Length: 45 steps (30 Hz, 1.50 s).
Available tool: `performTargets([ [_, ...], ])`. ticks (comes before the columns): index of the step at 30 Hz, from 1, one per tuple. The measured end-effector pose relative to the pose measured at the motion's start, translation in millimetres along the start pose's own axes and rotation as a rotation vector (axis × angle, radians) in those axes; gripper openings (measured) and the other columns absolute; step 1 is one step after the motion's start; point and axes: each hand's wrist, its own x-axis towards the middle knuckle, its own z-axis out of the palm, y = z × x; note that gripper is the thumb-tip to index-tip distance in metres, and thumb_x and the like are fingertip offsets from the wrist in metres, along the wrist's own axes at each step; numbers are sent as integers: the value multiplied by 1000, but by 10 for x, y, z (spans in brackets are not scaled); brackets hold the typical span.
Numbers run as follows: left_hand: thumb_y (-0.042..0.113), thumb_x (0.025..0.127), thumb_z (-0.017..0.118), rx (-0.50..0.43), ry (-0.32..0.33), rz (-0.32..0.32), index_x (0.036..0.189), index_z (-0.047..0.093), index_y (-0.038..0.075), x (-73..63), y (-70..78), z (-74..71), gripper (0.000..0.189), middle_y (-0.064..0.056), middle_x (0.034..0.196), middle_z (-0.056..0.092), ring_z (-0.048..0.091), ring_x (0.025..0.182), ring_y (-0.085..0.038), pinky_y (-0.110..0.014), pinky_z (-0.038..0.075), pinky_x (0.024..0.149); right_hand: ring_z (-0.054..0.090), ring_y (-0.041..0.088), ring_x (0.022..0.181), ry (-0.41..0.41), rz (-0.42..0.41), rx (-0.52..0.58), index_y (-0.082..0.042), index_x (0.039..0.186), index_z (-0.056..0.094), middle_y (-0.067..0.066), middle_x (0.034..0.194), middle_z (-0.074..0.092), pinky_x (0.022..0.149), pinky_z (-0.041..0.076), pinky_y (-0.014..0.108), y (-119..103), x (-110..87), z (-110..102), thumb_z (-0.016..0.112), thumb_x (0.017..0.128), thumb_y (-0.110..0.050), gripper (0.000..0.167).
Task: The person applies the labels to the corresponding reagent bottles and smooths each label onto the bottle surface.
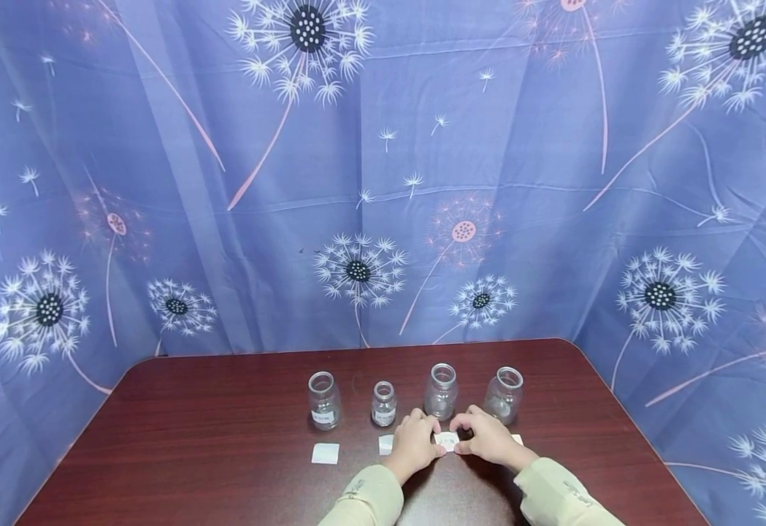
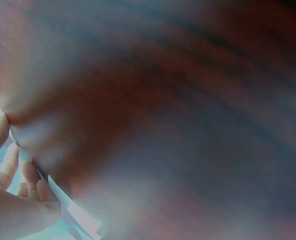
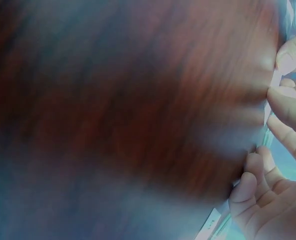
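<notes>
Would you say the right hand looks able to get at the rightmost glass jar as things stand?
Probably yes: the rightmost glass jar stands just beyond the right hand, with no obstacle visible between them, though that hand would likely need to release its white label first.

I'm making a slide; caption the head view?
A person's fingers hold a white label in front of four glass jars on a reddish-brown table.

Small white label (image 1: 447,441) showing faint dark marks.
It is sitting low in the head view, right of centre.
</notes>
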Motion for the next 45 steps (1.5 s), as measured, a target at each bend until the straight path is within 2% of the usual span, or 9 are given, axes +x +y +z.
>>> performTargets([
  [8,31,60,76,1,-1,3,74,58,17,7,-9,13,27,0,80,49,49,71,-18,-26,36,58,42,8,64,-10,9,-14,-19,78,59,-4,73,45,55,31,24,-23,9,2,75,57,-17,26],
  [13,32,60,76,2,6,13,76,59,18,12,-22,35,27,0,80,50,49,71,-17,-25,36,57,43,8,64,-16,-16,4,-16,76,53,-3,72,45,55,31,22,-36,24,3,74,57,-12,29],
  [17,32,61,75,7,18,23,82,59,18,11,-33,52,30,0,81,51,49,71,-16,-25,37,58,43,5,59,-28,-39,58,-13,76,48,-4,66,48,52,32,20,-59,34,-15,71,59,-5,30],
  [21,32,63,74,31,22,44,82,57,18,2,-40,46,29,1,80,51,49,70,-15,-24,37,57,40,0,53,-28,-25,123,-11,75,47,-6,58,51,50,33,19,-85,29,-41,65,63,1,24],
  [26,28,66,72,1,12,56,79,57,18,-18,-48,12,23,1,79,52,50,69,-15,-24,37,57,40,-1,50,-34,2,190,-9,73,48,-4,58,54,48,34,19,-97,13,-65,60,68,2,17],
  [31,24,68,70,-94,32,66,79,57,16,-29,-58,-17,18,1,80,54,51,69,-13,-23,38,57,44,2,44,-60,47,309,-7,72,48,2,57,57,41,36,18,-79,-6,-78,57,71,5,14],
  [36,18,69,68,-261,69,91,78,59,14,1,-87,-20,13,3,75,58,51,65,-5,-17,38,58,47,6,43,-65,72,471,-2,73,48,15,57,57,39,38,19,-45,-26,-81,55,71,7,12],
  [40,13,71,66,-433,57,94,79,60,12,18,-104,-27,10,2,74,64,54,65,1,-15,42,61,47,7,44,-40,103,585,3,75,48,23,59,55,40,39,21,-29,-47,-70,56,71,7,9],
  [45,7,71,64,-594,43,56,78,61,9,16,-102,-44,8,-1,72,65,52,62,3,-15,43,60,47,8,44,-11,165,684,8,78,48,16,58,54,39,37,20,-44,-79,-70,57,72,5,11],
])
